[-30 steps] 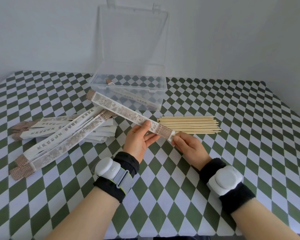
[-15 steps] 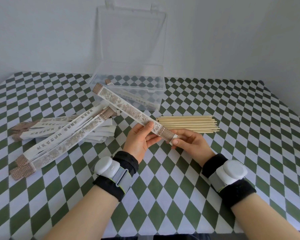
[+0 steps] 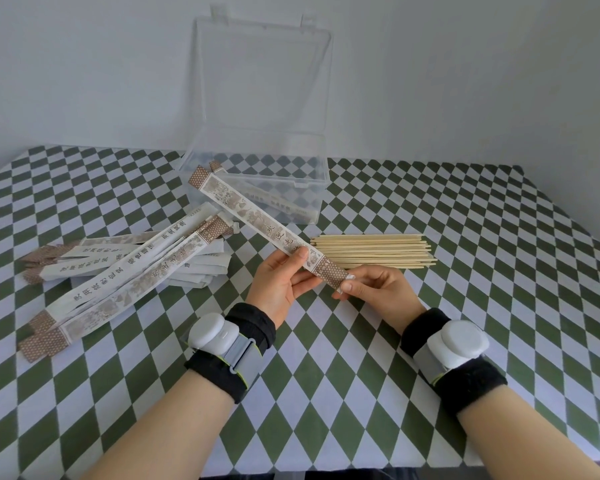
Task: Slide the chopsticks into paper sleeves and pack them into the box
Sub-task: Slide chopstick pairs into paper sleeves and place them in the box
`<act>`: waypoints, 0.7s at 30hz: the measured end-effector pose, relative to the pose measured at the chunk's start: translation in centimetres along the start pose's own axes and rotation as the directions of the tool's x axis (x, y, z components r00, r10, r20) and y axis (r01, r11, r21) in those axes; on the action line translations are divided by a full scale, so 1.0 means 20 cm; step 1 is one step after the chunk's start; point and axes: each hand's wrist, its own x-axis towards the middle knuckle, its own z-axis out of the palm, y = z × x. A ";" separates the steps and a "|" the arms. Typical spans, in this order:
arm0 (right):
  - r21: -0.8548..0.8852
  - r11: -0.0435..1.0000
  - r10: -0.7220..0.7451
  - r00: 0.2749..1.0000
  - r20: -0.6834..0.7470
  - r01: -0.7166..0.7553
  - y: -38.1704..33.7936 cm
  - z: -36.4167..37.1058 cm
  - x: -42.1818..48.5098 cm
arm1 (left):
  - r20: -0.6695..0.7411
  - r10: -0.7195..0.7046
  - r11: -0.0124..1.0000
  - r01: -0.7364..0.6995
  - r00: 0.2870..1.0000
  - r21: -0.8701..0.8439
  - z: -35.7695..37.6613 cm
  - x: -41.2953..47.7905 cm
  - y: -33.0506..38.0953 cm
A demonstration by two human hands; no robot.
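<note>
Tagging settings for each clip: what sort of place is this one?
Probably a tabletop set up for packing work: a checked cloth against a bare wall, with loose chopsticks, a pile of paper sleeves and an open clear box laid out.

The counter (image 3: pixel 465 220) wears a green-and-white diamond check. The held sleeve (image 3: pixel 257 216) is white with brown drawings, dark characters and brown dotted ends. The chopsticks (image 3: pixel 371 251) are pale tan, the box (image 3: pixel 291 181) clear, the wristbands (image 3: pixel 253 323) black.

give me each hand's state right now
Left hand: pinches the sleeve near its lower end.
Right hand: pinches the sleeve's lower tip.
</note>
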 end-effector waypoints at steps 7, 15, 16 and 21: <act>-0.075 0.990 0.120 0.993 -0.020 -0.121 -0.05 0.01 0.02 | -0.039 0.116 0.988 -0.112 0.992 0.107 0.00 -0.01 -0.02; -0.249 0.945 0.157 0.960 -0.232 -0.214 -0.13 0.11 0.10 | -0.085 0.159 0.983 -0.150 0.984 0.108 0.00 0.00 -0.01; -0.238 0.949 0.143 0.956 -0.255 -0.205 -0.15 0.11 0.12 | -0.086 0.164 0.984 -0.156 0.983 0.089 0.00 0.00 -0.01; -0.282 0.950 0.006 0.911 -0.412 -0.133 -0.38 0.05 0.33 | -0.165 0.141 0.986 -0.153 0.976 -0.062 -0.02 0.03 0.03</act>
